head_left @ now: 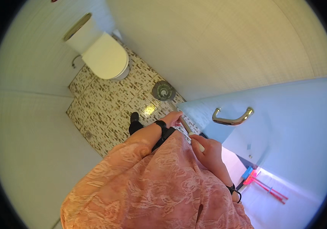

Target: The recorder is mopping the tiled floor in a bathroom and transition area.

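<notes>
My left hand point(173, 118) is closed around the middle of a metal pole point(185, 125). Higher up, my right hand point(209, 150) grips the same pole by its white handle end point(201, 147). The pole slants down and away from me towards a round, dark grey-green piece point(163, 91), which looks like a mop head, flat on the tiled floor point(117, 100). Between that piece and my left hand the pole is pale and blurred. Beyond it stands a white toilet point(106, 57) with its lid down.
Close on my right is a pale blue door point(272, 126) with a curved metal handle point(232, 118). Light walls point(37, 123) enclose the narrow stall. Through the doorway, a blue brush head point(247, 173) and red poles point(275, 194) show at lower right. My dark shoe point(134, 116) is on the tiles.
</notes>
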Motion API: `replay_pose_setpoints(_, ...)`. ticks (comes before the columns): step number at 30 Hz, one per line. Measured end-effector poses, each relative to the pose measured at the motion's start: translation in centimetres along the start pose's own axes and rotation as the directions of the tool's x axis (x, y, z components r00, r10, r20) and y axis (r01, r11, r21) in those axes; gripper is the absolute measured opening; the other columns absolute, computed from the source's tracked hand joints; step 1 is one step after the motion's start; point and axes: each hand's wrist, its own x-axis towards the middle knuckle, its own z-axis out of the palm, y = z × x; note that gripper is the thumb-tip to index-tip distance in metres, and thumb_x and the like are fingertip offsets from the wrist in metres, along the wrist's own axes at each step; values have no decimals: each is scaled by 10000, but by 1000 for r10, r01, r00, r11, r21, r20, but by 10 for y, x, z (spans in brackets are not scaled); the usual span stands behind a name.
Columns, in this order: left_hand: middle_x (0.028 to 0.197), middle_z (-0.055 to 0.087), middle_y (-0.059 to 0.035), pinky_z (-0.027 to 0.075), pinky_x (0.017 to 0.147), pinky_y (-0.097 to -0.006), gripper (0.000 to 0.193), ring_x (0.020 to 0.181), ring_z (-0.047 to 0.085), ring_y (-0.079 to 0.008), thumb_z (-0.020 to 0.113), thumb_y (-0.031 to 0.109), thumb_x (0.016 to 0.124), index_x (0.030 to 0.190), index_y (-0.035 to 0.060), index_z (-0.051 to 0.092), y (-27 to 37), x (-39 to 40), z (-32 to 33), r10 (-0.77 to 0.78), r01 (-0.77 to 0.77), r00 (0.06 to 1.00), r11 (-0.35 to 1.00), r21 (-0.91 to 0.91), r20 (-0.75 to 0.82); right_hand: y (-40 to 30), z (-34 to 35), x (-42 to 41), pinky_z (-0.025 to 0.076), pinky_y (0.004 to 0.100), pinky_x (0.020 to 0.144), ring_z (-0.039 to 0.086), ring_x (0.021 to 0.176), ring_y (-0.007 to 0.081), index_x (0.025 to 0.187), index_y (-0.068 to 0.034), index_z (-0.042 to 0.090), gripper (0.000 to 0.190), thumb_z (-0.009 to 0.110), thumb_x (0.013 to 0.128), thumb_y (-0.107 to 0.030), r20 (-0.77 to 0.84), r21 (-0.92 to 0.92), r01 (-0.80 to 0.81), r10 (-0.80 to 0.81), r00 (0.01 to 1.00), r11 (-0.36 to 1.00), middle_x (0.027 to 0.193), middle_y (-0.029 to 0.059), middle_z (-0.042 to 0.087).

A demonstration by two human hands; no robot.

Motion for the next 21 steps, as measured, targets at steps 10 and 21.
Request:
replay_pose_setpoints(10,676,537,-42,487,573,-311,188,571,533,-150,537,214,888,787,56,550,-88,-59,-95,-44,-2,952,988,-152,-303,5,31,6,488,380,531,631,577,304,966,-145,713,187,619,843,-250,286,249,89,-161,945,964,660,133,643)
replay_pose_setpoints(21,715,558,0,459,632,-367,294,644,535,-141,508,383,870,835,102,588,-62,-34,-37,163,-165,972,986,1,-168,-5,11,-12,488,365,537,629,578,322,952,-125,713,174,618,865,-242,180,141,-82,56,982,987,661,150,638)
